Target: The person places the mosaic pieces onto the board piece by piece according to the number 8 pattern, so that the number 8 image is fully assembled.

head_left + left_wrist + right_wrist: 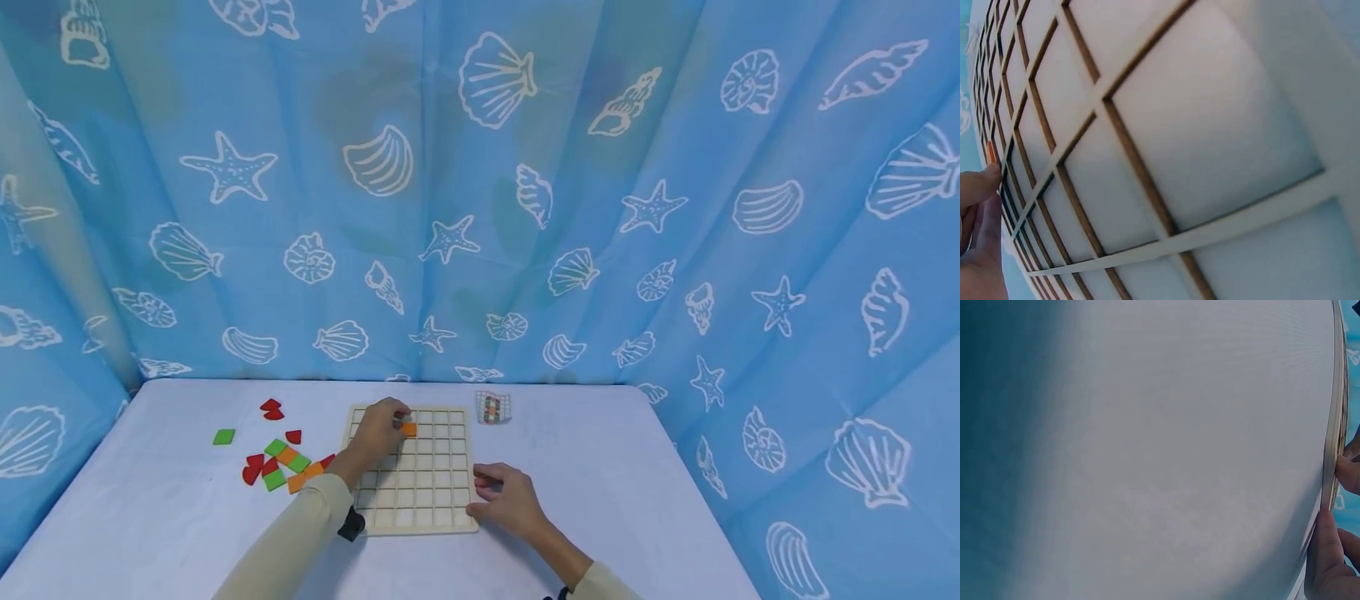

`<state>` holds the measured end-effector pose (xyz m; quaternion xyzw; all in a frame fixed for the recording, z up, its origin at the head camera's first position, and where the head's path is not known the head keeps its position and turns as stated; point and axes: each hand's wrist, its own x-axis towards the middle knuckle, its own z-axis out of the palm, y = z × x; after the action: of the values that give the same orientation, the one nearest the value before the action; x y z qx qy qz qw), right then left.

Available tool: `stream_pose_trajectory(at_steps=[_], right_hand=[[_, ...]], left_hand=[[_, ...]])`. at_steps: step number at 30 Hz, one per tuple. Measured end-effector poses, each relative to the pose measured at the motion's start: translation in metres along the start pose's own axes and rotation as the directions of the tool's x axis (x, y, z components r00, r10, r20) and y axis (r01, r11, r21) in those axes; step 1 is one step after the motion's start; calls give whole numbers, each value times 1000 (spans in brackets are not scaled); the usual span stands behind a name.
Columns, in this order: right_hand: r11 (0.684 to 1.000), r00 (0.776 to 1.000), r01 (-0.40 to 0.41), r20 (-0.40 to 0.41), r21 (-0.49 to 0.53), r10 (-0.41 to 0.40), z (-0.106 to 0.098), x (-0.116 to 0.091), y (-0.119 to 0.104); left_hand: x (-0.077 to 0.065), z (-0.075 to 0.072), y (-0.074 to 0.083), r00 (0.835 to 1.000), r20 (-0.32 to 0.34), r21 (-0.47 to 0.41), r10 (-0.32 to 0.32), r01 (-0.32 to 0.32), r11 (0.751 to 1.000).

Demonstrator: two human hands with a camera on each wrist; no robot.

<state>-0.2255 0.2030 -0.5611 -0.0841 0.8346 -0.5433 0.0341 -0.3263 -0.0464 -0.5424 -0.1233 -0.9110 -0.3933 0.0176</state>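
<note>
A wooden grid board (420, 531) with several square cells lies on the white table. Over its far left part, my left hand (381, 432) pinches an orange square tile (408, 429). The left wrist view has the same orange tile (990, 152) at the fingertips, close against the grid. My right hand (513, 502) is at the board's right side, its thumb and fingers spread and touching the edge. From the right wrist, the fingers (1329, 547) show along the board's edge (1333, 425).
Left of the board lie loose green tiles (223, 437), orange tiles (297, 482) and red rounded pieces (273, 413). A small clear packet (492, 407) with a grid pattern lies beyond the board's far right corner. A blue shell-print curtain (450, 275) hangs behind the table.
</note>
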Motion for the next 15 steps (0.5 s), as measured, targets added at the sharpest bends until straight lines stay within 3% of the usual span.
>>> stream_pose_trajectory(at_steps=[9,12,15], right_hand=[[999,1000,-15,-3,-31,15,1,3,-2],[999,1000,-14,-2,-38,14,1,1,0],[999,1000,-12,7,-52,12,0,1,1]], left_hand=[[-1,-6,2,999,14,5,52,-52,999],[-4,-5,-2,997,-7,-2,81,-81,997],[-8,-9,-9,994,-71,-42,78,-81,996]])
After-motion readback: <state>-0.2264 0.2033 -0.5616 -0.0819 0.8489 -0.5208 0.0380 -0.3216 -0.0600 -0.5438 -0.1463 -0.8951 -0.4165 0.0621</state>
